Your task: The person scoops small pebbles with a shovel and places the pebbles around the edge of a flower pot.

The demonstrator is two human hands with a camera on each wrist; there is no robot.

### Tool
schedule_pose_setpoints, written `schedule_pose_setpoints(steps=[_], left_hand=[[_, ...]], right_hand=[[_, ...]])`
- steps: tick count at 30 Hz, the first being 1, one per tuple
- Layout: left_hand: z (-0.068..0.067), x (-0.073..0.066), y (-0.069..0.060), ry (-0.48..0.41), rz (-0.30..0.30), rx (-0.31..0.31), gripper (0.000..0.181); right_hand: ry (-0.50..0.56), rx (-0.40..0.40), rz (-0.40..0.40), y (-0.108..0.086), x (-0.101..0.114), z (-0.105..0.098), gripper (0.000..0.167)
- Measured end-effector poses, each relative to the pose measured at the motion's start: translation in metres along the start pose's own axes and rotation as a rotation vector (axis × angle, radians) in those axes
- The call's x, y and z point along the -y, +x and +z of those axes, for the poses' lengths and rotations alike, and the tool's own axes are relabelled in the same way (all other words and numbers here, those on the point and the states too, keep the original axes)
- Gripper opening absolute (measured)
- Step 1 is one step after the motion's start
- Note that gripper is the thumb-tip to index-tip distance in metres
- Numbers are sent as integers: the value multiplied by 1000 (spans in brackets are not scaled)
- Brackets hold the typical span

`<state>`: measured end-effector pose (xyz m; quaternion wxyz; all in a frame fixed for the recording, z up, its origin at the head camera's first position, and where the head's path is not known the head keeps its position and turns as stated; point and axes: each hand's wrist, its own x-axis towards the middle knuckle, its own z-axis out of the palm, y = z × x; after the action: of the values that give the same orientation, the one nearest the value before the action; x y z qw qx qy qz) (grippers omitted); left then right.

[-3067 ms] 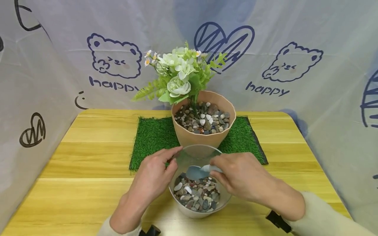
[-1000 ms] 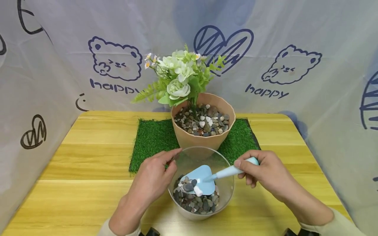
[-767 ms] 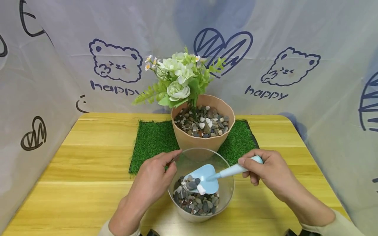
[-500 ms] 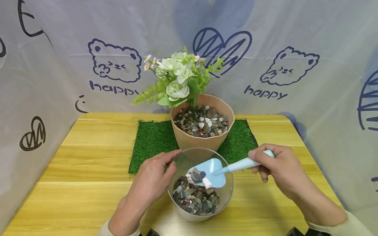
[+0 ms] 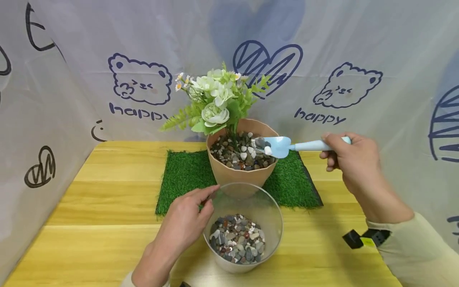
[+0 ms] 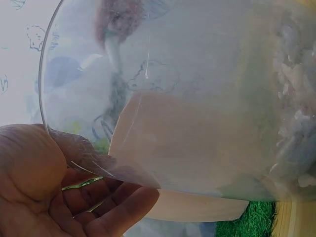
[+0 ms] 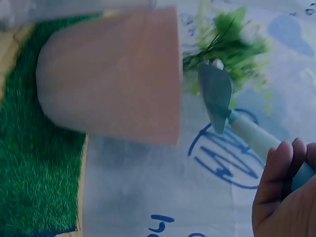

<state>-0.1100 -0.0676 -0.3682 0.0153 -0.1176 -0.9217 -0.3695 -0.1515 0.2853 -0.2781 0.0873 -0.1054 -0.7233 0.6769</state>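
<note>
My right hand (image 5: pixel 353 155) grips the pale handle of a light blue garden trowel (image 5: pixel 281 146), thumb on top. Its blade carries several grey and white pebbles (image 5: pixel 261 142) above the right side of a peach flower pot (image 5: pixel 244 175). In the right wrist view the trowel (image 7: pixel 217 96) is just past the pot's rim. My left hand (image 5: pixel 186 211) holds the left rim of a clear plastic bucket (image 5: pixel 270 223). In the left wrist view the bucket (image 6: pixel 197 148) has a finger showing through its wall. Pebbles (image 5: pixel 238 241) cover the bucket's bottom.
Pebbles and a bunch of white flowers with green leaves (image 5: pixel 215 99) fill the pot. Under it lies a green artificial grass mat (image 5: pixel 186 175) on a wooden table (image 5: pixel 107 199). A printed cloth (image 5: pixel 201 32) hangs behind and at both sides.
My right hand scooped pebbles onto the trowel, lifted it out of the bucket and carried it up, right and away to above the pot. My left hand has stayed on the bucket's rim.
</note>
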Motion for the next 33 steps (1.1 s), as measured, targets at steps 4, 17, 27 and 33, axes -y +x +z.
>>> schedule_pose_setpoints(steps=[4, 17, 27, 33], left_hand=[[0, 0, 0, -10, -9, 2, 45], [0, 1, -1, 3, 2, -2, 45], [0, 1, 0, 17, 10, -20, 44], [0, 1, 0, 15, 12, -21, 45]], right_hand=[[-153, -78, -32, 25, -4, 17, 27], [-520, -145, -203, 47, -11, 62, 32], [-424, -127, -163, 45, -10, 43, 36], [-343, -56, -119, 40, -5, 22, 41]])
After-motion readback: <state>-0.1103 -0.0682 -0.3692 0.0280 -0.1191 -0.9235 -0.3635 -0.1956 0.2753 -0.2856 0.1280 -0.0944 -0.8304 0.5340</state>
